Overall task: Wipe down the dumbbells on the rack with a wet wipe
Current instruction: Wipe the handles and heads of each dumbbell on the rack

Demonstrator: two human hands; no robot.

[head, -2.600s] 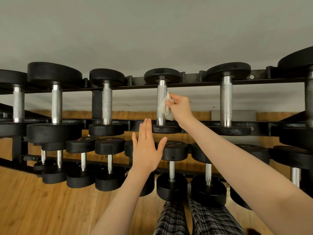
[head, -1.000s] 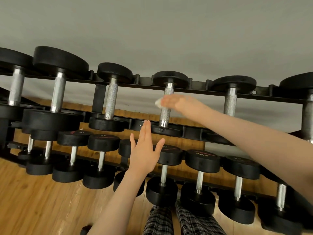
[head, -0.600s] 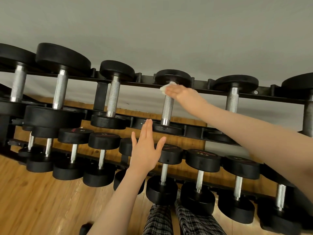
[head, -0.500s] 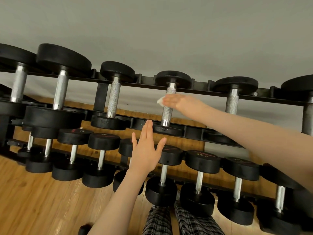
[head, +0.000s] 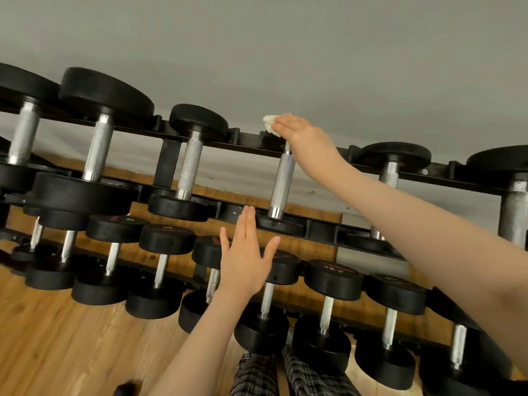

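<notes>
Both forearms bare, no sleeves in view; left hand [head: 246,260] and right hand [head: 303,135] ungloved, without rings or watch; trousers [head: 285,375] black-and-white plaid.

A grey wall [head: 314,52] fills the upper part of the view. Below it a wooden floor [head: 57,338] with a warm brown grain spreads to the lower left. On this floor, near the bottom edge, stand two legs in checked trousers [head: 257,375].
</notes>
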